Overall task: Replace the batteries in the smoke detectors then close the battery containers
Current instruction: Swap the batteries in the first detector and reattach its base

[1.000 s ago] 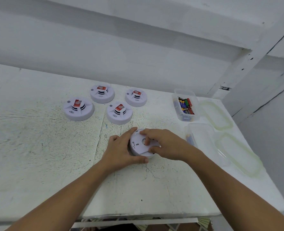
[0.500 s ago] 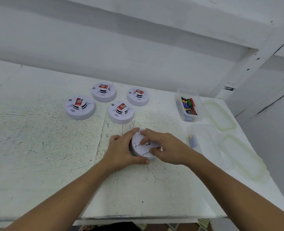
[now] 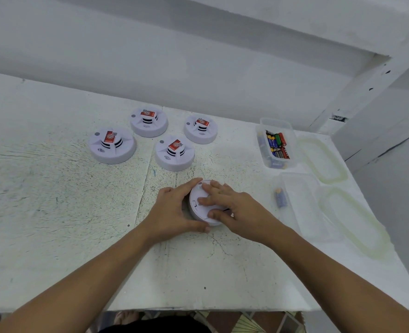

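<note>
A white round smoke detector lies upside down on the table's middle, its flat back facing up. My left hand wraps its left side, thumb along the near rim. My right hand lies over the back with fingers spread and pressed on it, hiding most of the battery cover. Several more detectors with red labels stand face up further back: one at the left, one behind, one nearest my hands.
A clear box of batteries stands open at the right, a second clear box with one battery nearer. Two clear lids lie along the right edge. The white table ends just below my forearms.
My right hand's fingers have spread flatter over the detector's back, covering the opening seen earlier. The left hand keeps its hold. The view has shifted slightly.
</note>
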The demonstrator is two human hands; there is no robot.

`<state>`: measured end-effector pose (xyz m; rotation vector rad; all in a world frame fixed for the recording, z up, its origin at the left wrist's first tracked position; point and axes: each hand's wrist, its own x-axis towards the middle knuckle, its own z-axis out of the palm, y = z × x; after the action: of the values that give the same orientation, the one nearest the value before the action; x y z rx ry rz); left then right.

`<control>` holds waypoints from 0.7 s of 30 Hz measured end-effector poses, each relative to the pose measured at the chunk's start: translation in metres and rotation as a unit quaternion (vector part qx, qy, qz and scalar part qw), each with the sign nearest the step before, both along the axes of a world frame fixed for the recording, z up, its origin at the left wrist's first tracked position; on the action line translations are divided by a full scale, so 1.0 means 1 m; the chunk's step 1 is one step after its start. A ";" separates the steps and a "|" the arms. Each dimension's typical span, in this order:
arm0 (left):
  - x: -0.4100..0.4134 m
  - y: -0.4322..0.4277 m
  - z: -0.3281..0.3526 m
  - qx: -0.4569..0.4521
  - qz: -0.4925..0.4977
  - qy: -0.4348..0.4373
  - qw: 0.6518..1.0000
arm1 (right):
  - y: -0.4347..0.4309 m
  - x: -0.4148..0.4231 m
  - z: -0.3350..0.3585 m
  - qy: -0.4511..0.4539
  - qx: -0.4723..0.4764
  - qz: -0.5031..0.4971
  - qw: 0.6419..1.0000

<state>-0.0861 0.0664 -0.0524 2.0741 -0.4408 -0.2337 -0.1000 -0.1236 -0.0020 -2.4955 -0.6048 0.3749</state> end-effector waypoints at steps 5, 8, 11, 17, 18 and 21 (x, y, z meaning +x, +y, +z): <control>0.000 -0.001 0.001 -0.003 0.006 -0.013 1.000 | 0.004 -0.003 -0.001 -0.010 0.006 -0.016 1.000; 0.000 -0.001 0.000 -0.004 0.010 -0.007 1.000 | 0.007 -0.004 -0.002 -0.014 0.002 -0.031 0.999; 0.000 -0.002 0.000 -0.008 0.011 -0.002 1.000 | 0.010 -0.007 -0.005 -0.017 0.010 -0.051 0.998; -0.003 -0.002 0.003 -0.010 0.014 -0.007 1.000 | 0.016 -0.012 -0.007 -0.009 0.016 -0.095 0.995; -0.004 -0.002 0.006 -0.011 0.012 -0.009 1.000 | 0.017 -0.013 -0.007 -0.008 0.017 -0.100 0.995; -0.005 -0.002 0.009 -0.016 0.008 -0.007 1.000 | 0.017 -0.013 -0.006 0.002 0.032 -0.110 0.993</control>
<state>-0.0907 0.0642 -0.0437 2.0476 -0.4343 -0.2007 -0.1129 -0.1065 -0.0084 -2.4677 -0.3303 0.2733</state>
